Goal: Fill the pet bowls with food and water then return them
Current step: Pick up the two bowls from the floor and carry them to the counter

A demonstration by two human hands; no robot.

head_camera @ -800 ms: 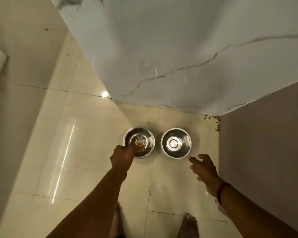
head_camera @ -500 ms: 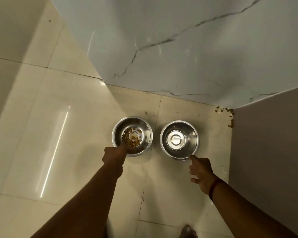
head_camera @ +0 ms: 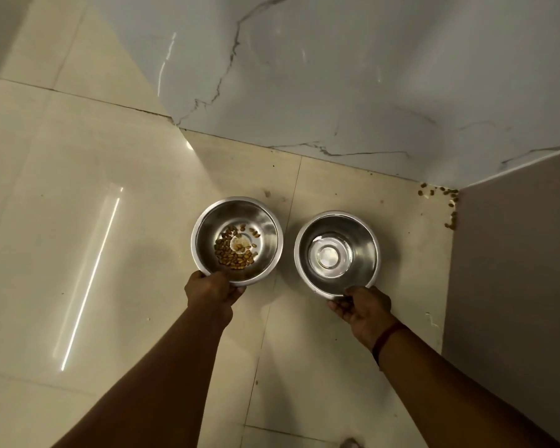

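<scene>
Left hand (head_camera: 212, 291): grip closed on the near rim of the left bowl (head_camera: 236, 236), fingers curled under the edge. Right hand (head_camera: 361, 307): grip likewise pinching the near rim of the right bowl (head_camera: 337, 252), thumb on top; a red wristband (head_camera: 385, 337) sits behind it. Left bowl: steel, holding a thin scatter of kibble (head_camera: 235, 253) that leaves the base partly bare. Right bowl: steel, no food; whether it holds water cannot be told from the glare. The bowls stand side by side, near but apart, over the tiled floor (head_camera: 110, 156) close to a marble wall (head_camera: 337, 76); whether they rest on the tiles or hang just above cannot be told. Loose kibble (head_camera: 446, 202) lies in the far right corner. Step judged: collection of both bowls, filling not yet done. Next move calls for an even, level lift of both, keeping the left bowl from tipping, then carriage to the food and water supply.
</scene>
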